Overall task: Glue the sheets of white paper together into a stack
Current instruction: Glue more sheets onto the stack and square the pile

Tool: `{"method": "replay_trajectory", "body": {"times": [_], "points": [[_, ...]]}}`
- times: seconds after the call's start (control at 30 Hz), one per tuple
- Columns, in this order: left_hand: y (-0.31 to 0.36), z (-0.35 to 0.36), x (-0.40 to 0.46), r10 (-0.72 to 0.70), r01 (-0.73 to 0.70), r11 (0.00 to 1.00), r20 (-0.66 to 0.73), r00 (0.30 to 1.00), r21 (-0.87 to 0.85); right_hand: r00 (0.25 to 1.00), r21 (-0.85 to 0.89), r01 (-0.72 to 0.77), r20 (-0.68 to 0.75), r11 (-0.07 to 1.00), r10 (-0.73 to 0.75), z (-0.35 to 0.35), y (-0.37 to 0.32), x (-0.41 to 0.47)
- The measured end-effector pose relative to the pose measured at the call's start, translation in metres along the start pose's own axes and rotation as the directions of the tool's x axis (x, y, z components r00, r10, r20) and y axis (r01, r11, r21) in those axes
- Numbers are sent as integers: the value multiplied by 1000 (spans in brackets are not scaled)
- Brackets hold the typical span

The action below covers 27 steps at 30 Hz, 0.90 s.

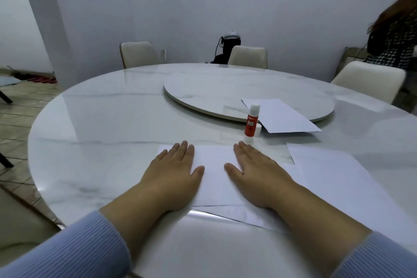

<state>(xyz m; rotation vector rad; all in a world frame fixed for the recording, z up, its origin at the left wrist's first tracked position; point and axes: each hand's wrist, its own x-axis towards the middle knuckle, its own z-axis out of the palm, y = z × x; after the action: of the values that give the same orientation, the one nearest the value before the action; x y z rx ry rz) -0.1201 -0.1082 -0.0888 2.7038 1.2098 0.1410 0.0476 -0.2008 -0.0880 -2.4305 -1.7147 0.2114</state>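
Both hands (173,170) (257,171) lie flat, fingers straight, gripping nothing, on the sheet (214,165) near the glue (252,122) — thin, floppy, slippery — best lifted by an edge.

**Non-task items in view**

A round white marble-pattern table (108,124) fills the centre. A round turntable (214,88) of the same finish sits on its middle. Three pale upholstered chairs stand around the far side: one at far left (137,54), one at far centre (248,56), one at right (370,79). A dark appliance (228,48) with a cable stands beside the wall behind the centre chair. A second person (397,36) in a patterned garment stands at the right edge. Red shoes (41,79) lie on the tiled floor at left.
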Motion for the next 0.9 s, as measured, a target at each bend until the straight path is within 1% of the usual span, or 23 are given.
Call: {"method": "replay_trajectory", "body": {"times": [0.2, 0.37, 0.47, 0.57, 0.67, 0.73, 0.8, 0.87, 0.9], "points": [[-25, -4, -5, -72, 71, 997, 23, 997, 30, 996, 22, -84, -28, 996, 85, 2, 1, -2], [-32, -4, -7, -137, 136, 989, 10, 991, 62, 993, 42, -84, -81, 996, 87, -1, 4, -4], [-31, -3, -9, -167, 167, 985, -8, 986, 39, 984, 119, -94, -137, 988, 110, -5, 5, -5], [-31, -3, -9, -183, 184, 983, -17, 983, 26, 971, 232, -128, -169, 964, 170, -11, 5, -4], [-32, -3, -9, -199, 199, 980, -36, 979, 9, 952, 302, -140, -219, 943, 212, -15, 6, -5], [-32, -3, -8, -204, 204, 979, -51, 978, -14, 939, 416, -102, -260, 904, 226, -18, 7, -6], [-34, -1, -8, -207, 205, 978, -66, 976, -28, 936, 565, -30, -273, 825, 221, -22, 7, -10], [-34, 1, -7, -199, 196, 980, -78, 977, -41, 951, 678, 60, -262, 732, 164, -27, 8, -15], [-36, 1, -6, -197, 192, 979, -89, 976, -64, 961, 697, 96, -251, 711, 116, -30, 9, -17]]}}
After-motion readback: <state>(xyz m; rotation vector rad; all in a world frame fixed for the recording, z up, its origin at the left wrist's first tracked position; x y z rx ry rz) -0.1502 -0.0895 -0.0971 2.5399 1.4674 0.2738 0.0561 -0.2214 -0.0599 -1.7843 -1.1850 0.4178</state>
